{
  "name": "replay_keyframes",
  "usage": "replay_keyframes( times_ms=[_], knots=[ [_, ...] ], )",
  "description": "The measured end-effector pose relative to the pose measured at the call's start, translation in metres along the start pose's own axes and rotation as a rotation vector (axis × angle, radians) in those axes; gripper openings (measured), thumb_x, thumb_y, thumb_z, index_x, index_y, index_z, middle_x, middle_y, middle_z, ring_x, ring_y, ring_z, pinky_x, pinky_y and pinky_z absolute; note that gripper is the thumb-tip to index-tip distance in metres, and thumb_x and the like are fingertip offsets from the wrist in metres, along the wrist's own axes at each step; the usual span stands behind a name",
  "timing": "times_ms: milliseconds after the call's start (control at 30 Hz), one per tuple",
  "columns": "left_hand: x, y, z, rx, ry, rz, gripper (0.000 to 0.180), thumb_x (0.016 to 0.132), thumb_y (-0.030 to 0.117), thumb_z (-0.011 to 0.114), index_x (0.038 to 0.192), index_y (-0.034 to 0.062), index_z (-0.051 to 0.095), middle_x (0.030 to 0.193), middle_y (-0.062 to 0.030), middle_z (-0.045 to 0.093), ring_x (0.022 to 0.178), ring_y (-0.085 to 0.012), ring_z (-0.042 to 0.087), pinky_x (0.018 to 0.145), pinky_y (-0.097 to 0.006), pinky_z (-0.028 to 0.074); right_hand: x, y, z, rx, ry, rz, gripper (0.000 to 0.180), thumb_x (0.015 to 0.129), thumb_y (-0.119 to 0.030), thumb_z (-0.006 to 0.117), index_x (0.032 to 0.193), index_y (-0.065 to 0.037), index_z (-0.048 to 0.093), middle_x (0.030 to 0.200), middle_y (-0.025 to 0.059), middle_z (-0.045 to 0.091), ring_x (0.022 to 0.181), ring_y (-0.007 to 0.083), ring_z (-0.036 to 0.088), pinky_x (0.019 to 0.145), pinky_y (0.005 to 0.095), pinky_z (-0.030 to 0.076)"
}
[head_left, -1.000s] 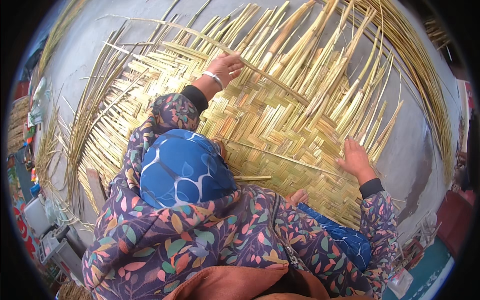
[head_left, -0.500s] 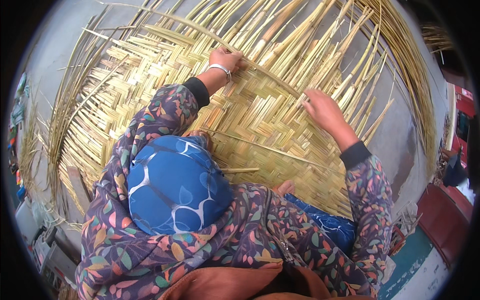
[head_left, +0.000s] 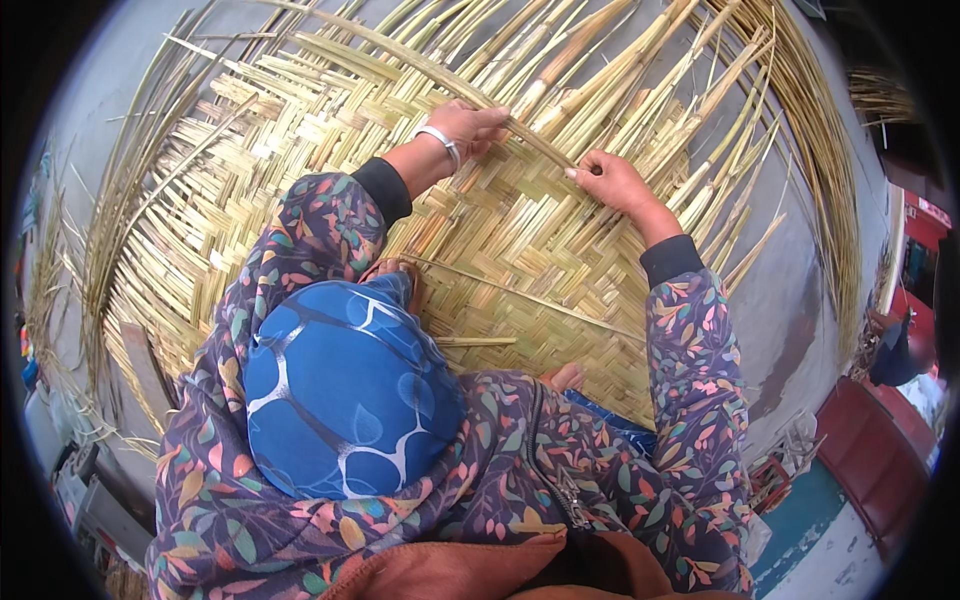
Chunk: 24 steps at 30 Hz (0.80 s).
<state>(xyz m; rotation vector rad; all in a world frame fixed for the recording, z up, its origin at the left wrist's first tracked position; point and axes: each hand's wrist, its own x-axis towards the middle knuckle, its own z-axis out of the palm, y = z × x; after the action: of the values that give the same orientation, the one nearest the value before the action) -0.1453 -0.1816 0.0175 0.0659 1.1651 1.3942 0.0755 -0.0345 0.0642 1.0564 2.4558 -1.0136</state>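
On a wide pale-yellow woven bamboo-strip mat (head_left: 520, 260) spread across the grey ground, the left hand (head_left: 470, 128), a silver bangle (head_left: 440, 145) on its wrist, curls over a long loose bamboo strip (head_left: 420, 65) crossing the weave, seemingly gripping it. The right hand (head_left: 612, 182) lies just beside, fingers bent and pressed down where that strip meets the woven part.

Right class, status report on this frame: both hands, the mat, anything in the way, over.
Left hand pressing long pale split strip. Right hand on flat woven straw-coloured bamboo mat. Loose thin sliver lying across weave.
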Motion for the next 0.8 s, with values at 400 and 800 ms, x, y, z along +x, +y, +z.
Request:
replay_keyframes(
  times_ms=[400, 800],
  knots=[
    [-0.015, -0.017, 0.033, 0.443, 0.132, 0.461, 0.029, 0.084, 0.019, 0.069, 0.099, -0.0053, 0.065, 0.087, -0.0103, 0.068, 0.078, -0.0134, 0.063, 0.063, -0.027, 0.053, 0.003, -0.035, 0.007, -0.357, 0.051, 0.266, 0.037, 0.078, -0.050, 0.064, 0.083, -0.013, 0.065, 0.080, 0.0102, 0.065, 0.078, 0.0305, 0.062, 0.067, 0.0431, 0.048],
    [0.001, -0.020, 0.005, 0.526, 0.287, 0.680, 0.022, 0.085, 0.016, 0.064, 0.096, -0.0023, 0.066, 0.078, -0.0107, 0.068, 0.069, -0.0134, 0.063, 0.065, -0.030, 0.051, -0.002, -0.055, 0.007, -0.537, 0.045, 0.132, 0.040, 0.080, -0.050, 0.060, 0.085, -0.011, 0.068, 0.086, 0.0116, 0.067, 0.085, 0.0318, 0.063, 0.072, 0.0422, 0.049]
  ],
)
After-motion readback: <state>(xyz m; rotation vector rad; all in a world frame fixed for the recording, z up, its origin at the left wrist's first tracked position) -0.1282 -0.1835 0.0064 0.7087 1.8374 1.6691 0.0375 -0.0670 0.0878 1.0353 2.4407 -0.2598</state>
